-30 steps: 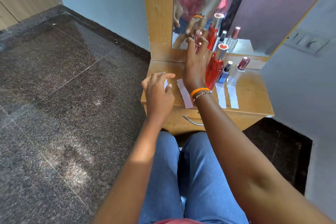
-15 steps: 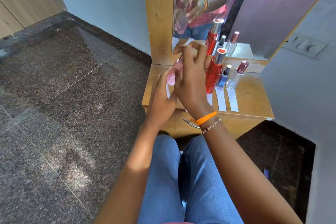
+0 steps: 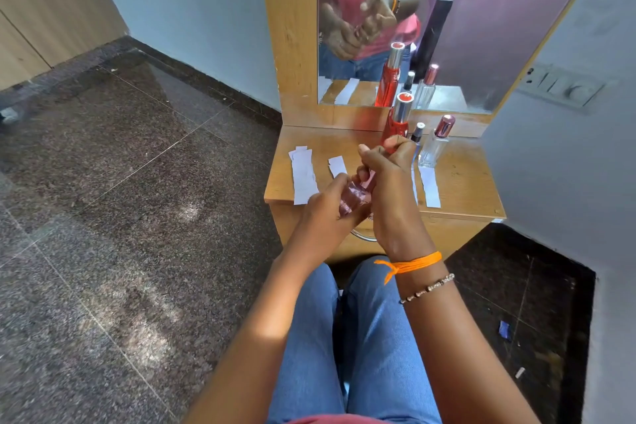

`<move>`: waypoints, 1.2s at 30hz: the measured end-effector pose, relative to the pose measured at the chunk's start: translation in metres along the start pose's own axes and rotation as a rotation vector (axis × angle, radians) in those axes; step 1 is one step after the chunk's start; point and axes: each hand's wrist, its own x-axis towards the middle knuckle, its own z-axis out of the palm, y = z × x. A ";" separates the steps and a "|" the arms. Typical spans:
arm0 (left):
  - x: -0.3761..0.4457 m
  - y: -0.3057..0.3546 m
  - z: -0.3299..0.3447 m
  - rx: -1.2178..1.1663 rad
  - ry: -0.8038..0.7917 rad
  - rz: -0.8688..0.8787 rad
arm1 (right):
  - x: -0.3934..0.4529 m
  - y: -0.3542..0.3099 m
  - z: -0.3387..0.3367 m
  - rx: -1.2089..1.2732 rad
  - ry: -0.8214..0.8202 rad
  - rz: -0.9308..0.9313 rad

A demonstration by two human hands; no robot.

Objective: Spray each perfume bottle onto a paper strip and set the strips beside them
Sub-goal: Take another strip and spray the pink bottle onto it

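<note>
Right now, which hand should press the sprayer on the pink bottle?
Probably the right hand: its fingers sit at the top of the pink bottle, while the left hand grips the body.

- A wooden counter (image 3: 461,189) is set against the wall, with a metal drawer handle (image 3: 364,237) seen under its front edge.
- A mirror (image 3: 481,27) in a wooden frame (image 3: 292,31) is mounted above it — a red shirt is reflected there.
- A switch plate (image 3: 561,88) is fixed to the right wall.
- Dark speckled floor tiles (image 3: 120,217) are laid at left — wooden panelling (image 3: 44,0) is seen beyond.
</note>
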 end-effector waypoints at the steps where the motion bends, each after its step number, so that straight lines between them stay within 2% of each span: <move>1: -0.001 0.001 0.000 -0.059 -0.036 -0.031 | 0.001 -0.003 -0.003 0.043 -0.005 0.044; 5: -0.004 0.005 -0.002 -0.358 -0.138 -0.129 | 0.008 -0.010 -0.014 0.275 -0.137 0.195; 8: -0.007 0.005 -0.002 -0.459 -0.177 -0.148 | 0.012 -0.012 -0.023 0.403 -0.234 0.216; 10: -0.007 0.004 -0.001 -0.483 -0.179 -0.147 | 0.016 -0.011 -0.031 0.404 -0.266 0.196; 13: -0.006 0.001 0.000 -0.520 -0.120 -0.151 | 0.021 0.000 -0.042 0.147 -0.209 0.044; 17: 0.000 -0.004 -0.003 -0.488 0.006 -0.166 | 0.026 0.021 -0.052 -0.376 0.040 -0.215; 20: 0.004 -0.008 -0.005 -0.454 0.091 -0.154 | 0.027 0.041 -0.056 -0.570 0.118 -0.347; 24: 0.005 -0.008 -0.004 -0.385 0.209 -0.160 | 0.027 0.066 -0.057 -0.629 0.086 -0.364; 29: 0.008 -0.006 -0.003 -0.349 0.226 -0.142 | 0.025 0.076 -0.057 -0.685 0.096 -0.311; 33: 0.017 -0.004 -0.008 -0.332 0.199 -0.117 | 0.015 0.069 -0.056 -0.760 0.202 -0.526; 34: 0.019 -0.002 -0.010 -0.327 0.191 -0.103 | 0.009 0.066 -0.053 -0.710 0.185 -0.555; 36: 0.024 0.001 -0.011 -0.334 0.156 -0.077 | -0.004 0.060 -0.048 -0.575 0.050 -0.513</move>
